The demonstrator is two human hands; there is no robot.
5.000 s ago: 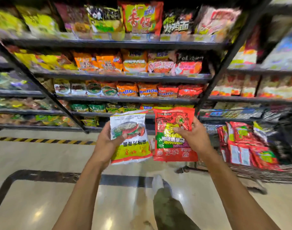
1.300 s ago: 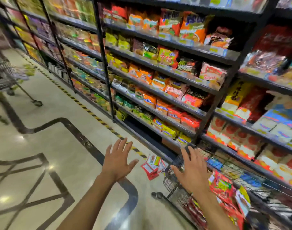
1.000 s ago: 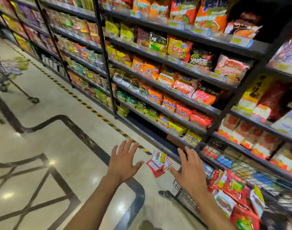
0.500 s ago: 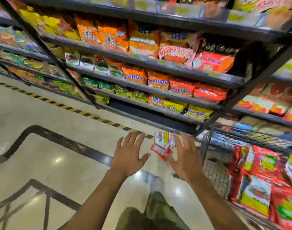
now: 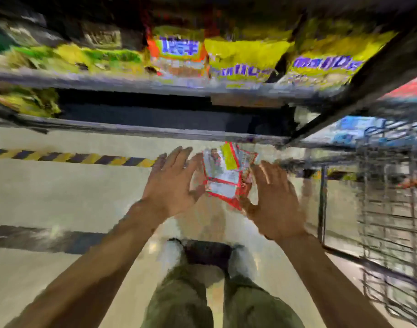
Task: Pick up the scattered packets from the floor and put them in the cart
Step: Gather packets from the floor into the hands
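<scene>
Blurred shop aisle with a glossy beige floor (image 5: 60,197): the left hand (image 5: 169,185) and right hand (image 5: 273,204) reach, fingers spread and empty, toward red-and-white plastic packets (image 5: 226,178) beside a wire cart (image 5: 392,221).

Packets (image 5: 226,176), centre: red & white w/ yellow patch. Tape (image 5: 72,157), mid left: yellow/black diagonal stripes. Floor (image 5: 60,197): cream; dark band (image 5: 37,237) lower left. Trousers (image 5: 179,301), bottom: olive green. Shelf packs (image 5: 321,62), top right: yellow w/ blue lettering. Cart (image 5: 392,221), right: grey wire.
</scene>
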